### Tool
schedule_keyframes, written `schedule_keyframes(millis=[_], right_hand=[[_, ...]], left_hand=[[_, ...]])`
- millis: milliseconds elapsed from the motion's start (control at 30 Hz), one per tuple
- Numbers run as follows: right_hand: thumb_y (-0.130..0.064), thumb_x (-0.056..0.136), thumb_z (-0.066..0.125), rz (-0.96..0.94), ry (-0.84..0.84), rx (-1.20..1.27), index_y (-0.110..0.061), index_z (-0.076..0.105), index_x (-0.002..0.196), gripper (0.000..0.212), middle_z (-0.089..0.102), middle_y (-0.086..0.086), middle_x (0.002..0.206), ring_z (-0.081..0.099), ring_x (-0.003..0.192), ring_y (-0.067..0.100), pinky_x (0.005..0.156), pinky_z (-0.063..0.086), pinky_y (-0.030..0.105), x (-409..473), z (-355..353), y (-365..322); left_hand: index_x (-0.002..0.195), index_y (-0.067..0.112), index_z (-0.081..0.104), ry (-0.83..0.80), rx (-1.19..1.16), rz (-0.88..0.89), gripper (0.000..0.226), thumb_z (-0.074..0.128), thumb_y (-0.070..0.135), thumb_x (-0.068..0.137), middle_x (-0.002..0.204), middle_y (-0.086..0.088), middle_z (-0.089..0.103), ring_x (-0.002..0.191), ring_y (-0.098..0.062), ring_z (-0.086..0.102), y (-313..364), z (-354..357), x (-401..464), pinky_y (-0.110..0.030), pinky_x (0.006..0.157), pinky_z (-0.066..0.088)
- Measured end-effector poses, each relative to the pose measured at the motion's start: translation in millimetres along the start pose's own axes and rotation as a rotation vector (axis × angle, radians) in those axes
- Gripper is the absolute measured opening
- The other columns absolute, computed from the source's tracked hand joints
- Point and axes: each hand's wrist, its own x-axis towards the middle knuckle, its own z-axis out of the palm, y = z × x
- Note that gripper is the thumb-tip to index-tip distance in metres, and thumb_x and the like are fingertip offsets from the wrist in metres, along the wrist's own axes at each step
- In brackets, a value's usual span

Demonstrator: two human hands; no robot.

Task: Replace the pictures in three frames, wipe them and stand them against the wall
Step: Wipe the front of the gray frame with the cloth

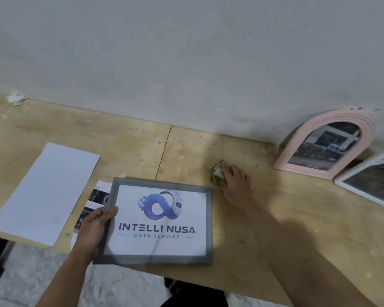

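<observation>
A grey rectangular frame point(208, 220) with an "INTELLI NUSA" logo picture sits at the front of the wooden table point(275, 240). My left hand point(93, 229) grips its left edge, thumb on the front. My right hand point(236, 182) reaches right of the frame and closes on a crumpled greenish cloth point(216, 173) lying on the table. A pink arched frame point(326, 144) with a dark photo leans against the wall point(186, 63) at the right. A white frame point(368, 185) lies tilted beside it.
A blank white sheet point(47, 191) lies at the left of the table, with a printed picture point(93, 200) partly under the grey frame. A crumpled white scrap point(16, 98) sits by the wall at far left. The table's front edge is near my body.
</observation>
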Motion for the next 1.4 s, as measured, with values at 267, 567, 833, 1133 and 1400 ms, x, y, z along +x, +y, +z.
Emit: schedule_keyframes(millis=[267,567,833,1133,1400], right_hand=[[-0.005,0.071,0.066,0.127,0.111,0.376,-0.003,0.069,0.083,0.012,0.058,0.014,0.081,0.06,0.085,0.034,0.064,0.04,0.03,11.5,-15.7,-16.3],[-0.014,0.082,0.047,-0.062,0.231,0.452,-0.026,0.049,0.11,0.031,0.067,0.006,0.103,0.062,0.093,0.032,0.075,0.052,0.042,2.8,-46.0,-75.2],[0.002,0.079,0.048,-0.251,0.101,0.254,-0.022,0.038,0.147,0.072,0.021,-0.004,0.157,0.011,0.148,0.02,0.119,-0.005,0.033,-109.4,67.9,-101.1],[0.007,0.088,0.055,0.041,-0.275,0.96,-0.008,0.067,0.117,0.035,0.069,-0.006,0.108,0.061,0.093,0.001,0.088,0.046,0.015,-166.0,31.3,-82.2],[0.011,0.077,0.049,-0.126,0.073,0.382,-0.018,0.05,0.14,0.069,0.041,0.006,0.151,0.033,0.141,0.022,0.118,0.017,0.038,-62.7,-1.8,-88.8]], left_hand=[[0.089,0.0,0.063,-0.039,0.054,0.025,0.029,0.073,0.027,0.088,0.083,-0.016,0.077,0.063,-0.029,0.074,15.3,9.9,3.6,-0.038,0.062,0.056],[0.103,0.006,0.058,-0.154,0.102,0.07,0.032,0.067,0.035,0.092,0.09,-0.013,0.078,0.079,-0.035,0.076,17.8,5.3,4.0,-0.05,0.075,0.06],[0.097,-0.011,0.052,-0.032,-0.004,0.17,0.041,0.07,0.025,0.091,0.085,-0.021,0.065,0.075,-0.029,0.062,-2.2,15.3,2.5,-0.049,0.072,0.053],[0.095,-0.009,0.056,-0.018,-0.01,0.16,0.033,0.068,0.022,0.093,0.086,-0.018,0.069,0.077,-0.029,0.064,-11.2,14.2,-1.1,-0.045,0.072,0.054],[0.087,0.007,0.057,-0.037,-0.017,0.187,0.024,0.067,0.027,0.093,0.088,-0.019,0.068,0.078,-0.029,0.063,-14.5,21.7,-4.0,-0.049,0.074,0.054]])
